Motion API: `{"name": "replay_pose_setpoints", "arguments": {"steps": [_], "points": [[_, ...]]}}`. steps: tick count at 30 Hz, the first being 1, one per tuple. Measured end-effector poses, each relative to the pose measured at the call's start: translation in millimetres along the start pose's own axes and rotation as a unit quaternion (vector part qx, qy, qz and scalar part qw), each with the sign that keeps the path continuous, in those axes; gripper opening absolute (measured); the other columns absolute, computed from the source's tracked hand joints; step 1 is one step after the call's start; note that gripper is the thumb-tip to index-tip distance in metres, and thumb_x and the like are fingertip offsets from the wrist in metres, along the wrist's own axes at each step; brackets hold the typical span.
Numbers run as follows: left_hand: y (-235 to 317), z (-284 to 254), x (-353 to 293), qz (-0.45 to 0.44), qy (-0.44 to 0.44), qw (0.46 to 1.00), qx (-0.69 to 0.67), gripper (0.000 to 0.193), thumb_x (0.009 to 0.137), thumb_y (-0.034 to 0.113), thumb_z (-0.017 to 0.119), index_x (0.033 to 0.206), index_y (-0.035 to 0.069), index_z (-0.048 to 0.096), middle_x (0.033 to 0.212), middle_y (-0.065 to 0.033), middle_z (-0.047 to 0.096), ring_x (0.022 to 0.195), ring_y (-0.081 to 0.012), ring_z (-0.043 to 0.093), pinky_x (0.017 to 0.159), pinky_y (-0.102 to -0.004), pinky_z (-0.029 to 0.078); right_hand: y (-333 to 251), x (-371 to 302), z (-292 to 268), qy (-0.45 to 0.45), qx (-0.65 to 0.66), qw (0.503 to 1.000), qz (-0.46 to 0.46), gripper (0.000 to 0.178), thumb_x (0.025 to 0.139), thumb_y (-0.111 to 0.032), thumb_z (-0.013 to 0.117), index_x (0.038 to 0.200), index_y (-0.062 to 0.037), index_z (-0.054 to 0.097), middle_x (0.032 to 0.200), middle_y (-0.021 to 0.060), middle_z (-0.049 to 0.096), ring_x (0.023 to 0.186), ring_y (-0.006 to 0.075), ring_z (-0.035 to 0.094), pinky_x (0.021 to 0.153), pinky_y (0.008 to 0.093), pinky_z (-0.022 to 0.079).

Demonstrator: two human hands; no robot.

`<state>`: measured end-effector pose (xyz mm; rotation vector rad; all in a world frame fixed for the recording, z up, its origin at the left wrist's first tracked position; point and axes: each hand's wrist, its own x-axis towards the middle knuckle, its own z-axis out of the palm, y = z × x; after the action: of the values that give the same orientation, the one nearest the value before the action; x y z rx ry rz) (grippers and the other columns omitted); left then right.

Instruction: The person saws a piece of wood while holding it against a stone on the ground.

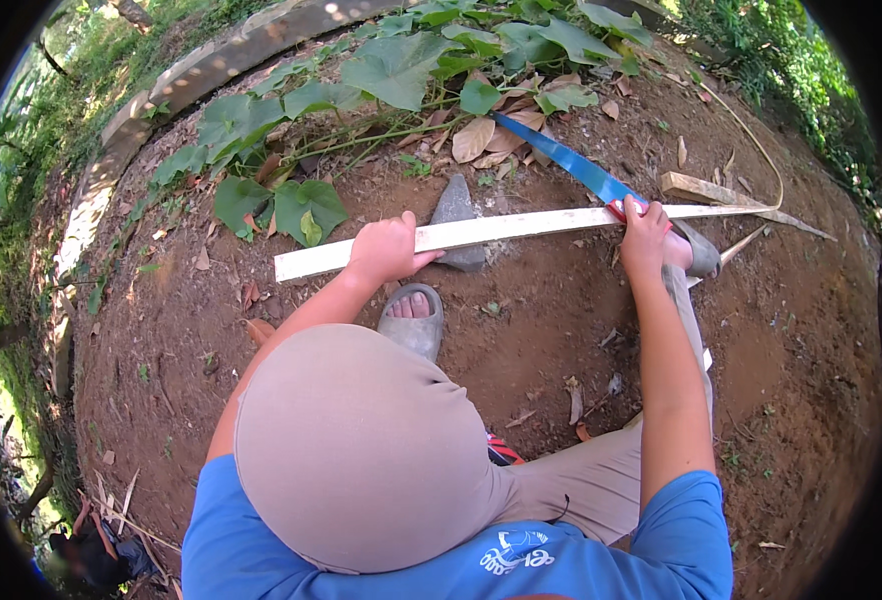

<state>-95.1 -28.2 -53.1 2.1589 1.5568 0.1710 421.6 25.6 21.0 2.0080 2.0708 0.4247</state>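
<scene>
A long pale wood or bamboo strip (521, 229) runs crosswise in front of me. My left hand (386, 247) is closed round it near its broad left end. Over the strip's right part, my right hand (645, 238) is closed on the red handle of a long blue-bladed tool, which looks like a hand saw (571, 165). Its blade points away and to the left; its teeth cannot be made out. Whether the right fingers also grip the strip is hidden. Beneath the strip, right of my left hand, lies a pointed grey stone (453, 205).
Leafy vines (391, 75) and dry leaves lie beyond the strip. A wooden stake (711, 190) rests on the soil at right. My sandalled left foot (411, 315) is near the stone. A red and black item (502, 450) shows beside my leg. Another person (101, 550) is at lower left.
</scene>
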Motion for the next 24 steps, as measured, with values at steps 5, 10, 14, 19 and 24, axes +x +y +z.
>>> {"name": "replay_pose_setpoints", "arguments": {"steps": [5,10,14,19,24], "points": [[4,3,-2,-0.008,0.016,1.000,0.001,0.077,0.095,0.076,0.084,0.110,0.002,0.071,0.093,-0.0212,0.085,0.085,-0.0430,0.086,0.077,-0.0536,0.069,-2,0,-43,-0.010,-0.009,0.996,-0.084,0.062,0.102,-0.005,0.073,0.163,-0.0173,0.069,0.109,0.0169,0.083,0.108,0.0362,0.078,0.106,0.0491,0.059],[10,5,-7,-0.016,0.043,0.999,-0.012,0.076,0.094,0.076,0.085,0.110,0.003,0.072,0.093,-0.0206,0.084,0.085,-0.0435,0.085,0.076,-0.0548,0.068,-53,-33,-83,-0.139,0.411,0.901,0.028,0.063,0.099,-0.012,0.083,0.160,-0.0034,0.068,0.102,0.0200,0.086,0.089,0.0369,0.082,0.090,0.0460,0.063],[13,1,-9,-0.012,0.055,0.998,-0.013,0.074,0.094,0.076,0.086,0.109,0.004,0.073,0.092,-0.0202,0.084,0.083,-0.0430,0.085,0.076,-0.0547,0.068,-119,-88,-92,-0.105,0.353,0.929,0.010,0.084,0.097,-0.013,0.085,0.174,-0.0031,0.056,0.099,0.0159,0.082,0.096,0.0324,0.080,0.114,0.0461,0.051],[15,-5,-11,-0.031,0.017,0.999,0.008,0.075,0.093,0.077,0.085,0.106,0.004,0.076,0.087,-0.0197,0.084,0.082,-0.0424,0.085,0.076,-0.0542,0.068,-162,-131,-132,-0.077,0.546,0.828,0.098,0.068,0.109,-0.010,0.075,0.173,0.0020,0.058,0.102,0.0044,0.076,0.078,0.0149,0.064,0.083,0.0339,0.051],[17,-9,-8,-0.041,0.009,0.999,-0.010,0.078,0.094,0.080,0.082,0.103,0.002,0.080,0.087,-0.0217,0.084,0.083,-0.0441,0.084,0.078,-0.0554,0.068,-193,-142,-162,-0.079,0.704,0.679,0.192,0.050,0.120,-0.005,0.061,0.169,0.0045,0.063,0.115,0.0012,0.075,0.088,0.0061,0.061,0.077,0.0244,0.052]]}}
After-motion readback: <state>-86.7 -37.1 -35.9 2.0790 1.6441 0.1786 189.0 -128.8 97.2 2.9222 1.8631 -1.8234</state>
